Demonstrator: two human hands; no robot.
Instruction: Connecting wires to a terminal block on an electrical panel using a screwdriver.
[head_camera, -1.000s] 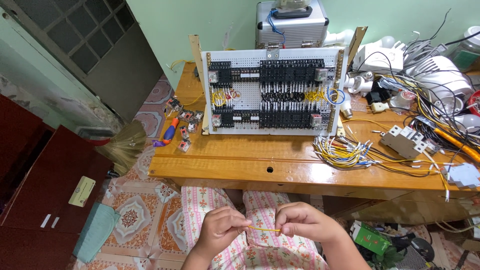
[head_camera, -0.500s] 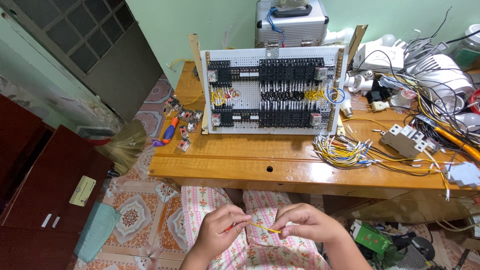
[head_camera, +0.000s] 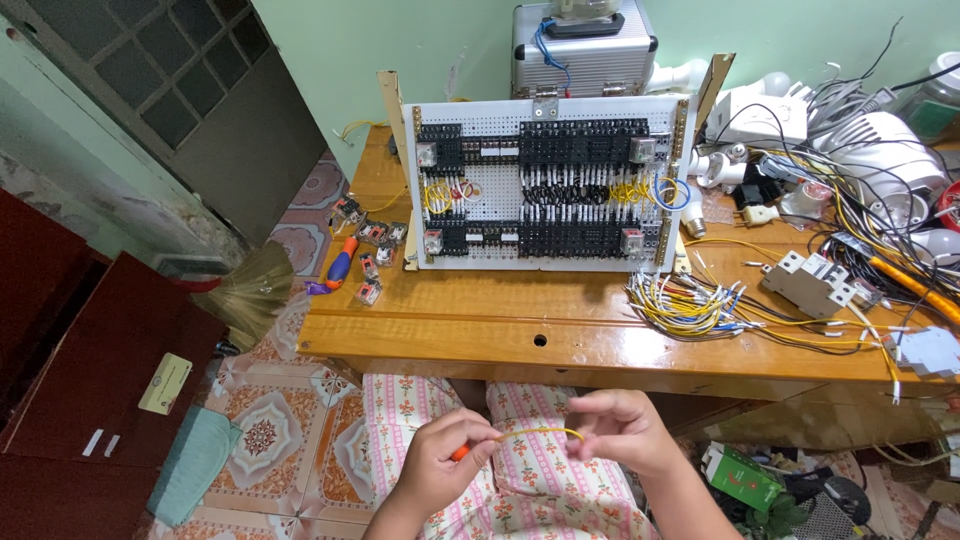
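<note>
Over my lap, my left hand (head_camera: 440, 462) and my right hand (head_camera: 618, 430) pinch the two ends of a short yellow wire (head_camera: 538, 432), which arches between them. An orange tip (head_camera: 459, 452) shows at my left fingers; whether it is a tool or part of the wire I cannot tell. Both hands are below the front edge of the wooden table (head_camera: 560, 340). On the table stands a white perforated panel (head_camera: 548, 182) carrying black terminal blocks and relays with yellow and black wiring.
A bundle of loose yellow wires (head_camera: 690, 302) lies right of the panel, beside a grey breaker (head_camera: 806, 284) and tangled cables. Small relays and an orange-blue screwdriver (head_camera: 342, 262) sit at the table's left end. A metal case (head_camera: 584, 48) stands behind. A broom (head_camera: 250, 296) and dark red cabinet (head_camera: 90, 390) are left.
My hands have moved slightly apart, and the yellow wire between them now bows upward in an arc instead of lying nearly straight.
</note>
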